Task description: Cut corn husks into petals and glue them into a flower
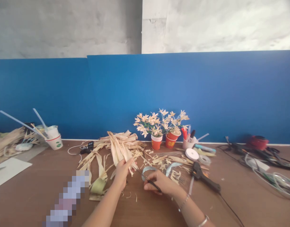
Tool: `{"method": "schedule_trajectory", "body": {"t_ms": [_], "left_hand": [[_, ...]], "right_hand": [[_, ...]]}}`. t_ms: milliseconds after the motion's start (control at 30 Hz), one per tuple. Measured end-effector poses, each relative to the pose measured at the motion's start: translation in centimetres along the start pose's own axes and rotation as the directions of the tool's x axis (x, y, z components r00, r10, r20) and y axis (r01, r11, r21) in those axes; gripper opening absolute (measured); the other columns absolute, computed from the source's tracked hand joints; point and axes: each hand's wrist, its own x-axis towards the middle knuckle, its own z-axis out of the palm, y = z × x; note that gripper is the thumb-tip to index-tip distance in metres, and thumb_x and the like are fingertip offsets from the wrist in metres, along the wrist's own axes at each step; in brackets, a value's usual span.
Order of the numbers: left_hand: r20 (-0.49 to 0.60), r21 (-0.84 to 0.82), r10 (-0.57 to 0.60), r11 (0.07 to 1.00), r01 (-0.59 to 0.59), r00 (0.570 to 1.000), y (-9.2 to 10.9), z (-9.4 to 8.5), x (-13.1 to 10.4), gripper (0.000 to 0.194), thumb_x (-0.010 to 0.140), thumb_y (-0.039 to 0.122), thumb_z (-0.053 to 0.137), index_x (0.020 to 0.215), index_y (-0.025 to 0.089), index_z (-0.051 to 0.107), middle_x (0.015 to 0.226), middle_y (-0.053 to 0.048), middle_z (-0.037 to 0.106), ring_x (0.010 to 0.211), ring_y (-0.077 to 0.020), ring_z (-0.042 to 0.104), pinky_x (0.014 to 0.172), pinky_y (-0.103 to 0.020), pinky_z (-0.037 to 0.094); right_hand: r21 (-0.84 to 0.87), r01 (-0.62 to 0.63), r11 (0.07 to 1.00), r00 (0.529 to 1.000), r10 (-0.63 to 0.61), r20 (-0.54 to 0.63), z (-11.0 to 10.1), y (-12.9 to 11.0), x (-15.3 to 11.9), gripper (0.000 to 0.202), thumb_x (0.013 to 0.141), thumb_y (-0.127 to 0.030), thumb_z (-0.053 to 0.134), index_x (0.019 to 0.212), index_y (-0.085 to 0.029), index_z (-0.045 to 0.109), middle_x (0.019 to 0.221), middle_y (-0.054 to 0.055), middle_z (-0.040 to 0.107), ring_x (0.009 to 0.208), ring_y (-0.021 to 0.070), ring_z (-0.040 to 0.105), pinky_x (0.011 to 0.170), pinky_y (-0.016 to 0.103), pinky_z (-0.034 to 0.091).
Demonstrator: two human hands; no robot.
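My left hand (122, 174) is closed on a long, pale dried corn husk (118, 148), which fans upward from my fingers. In my right hand (160, 183) is a pair of dark-handled scissors (152, 183), its blades pointing left toward the husk's lower end. Whether the blades touch the husk, I cannot tell. Behind my left hand lies a heap of more husks (133, 137). A curled greenish husk strip (98, 185) rests left of my forearm. Thin trimmings (136, 197) lie on the brown table below my hands. A light blue strip (148, 169) curls beside my right hand.
Husk flowers (156, 121) stand in red paper cups (156, 143) at the back. A glue gun (205, 177) with its cord lies right, near a white tape roll (192, 154). Cables (275, 184) sit far right. A white cup (55, 142) and paper (11, 170) are left.
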Motion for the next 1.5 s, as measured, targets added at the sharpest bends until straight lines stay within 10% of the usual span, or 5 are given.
{"method": "schedule_trajectory", "body": {"t_ms": [1500], "left_hand": [[-0.069,-0.295,0.009,0.955,-0.029,0.998,-1.3,1.0,0.3,0.013,0.076,0.016,0.066,0.083,0.012,0.056,0.074,-0.009,0.070,0.059,-0.0156,0.067,0.055,-0.024,0.053]], "right_hand": [[0.056,-0.033,0.998,0.990,0.040,-0.136,0.7,0.5,1.0,0.043,0.062,-0.055,0.071,0.066,-0.014,0.057,0.039,-0.007,0.044,0.030,0.0042,0.036,0.029,0.015,0.023]]}}
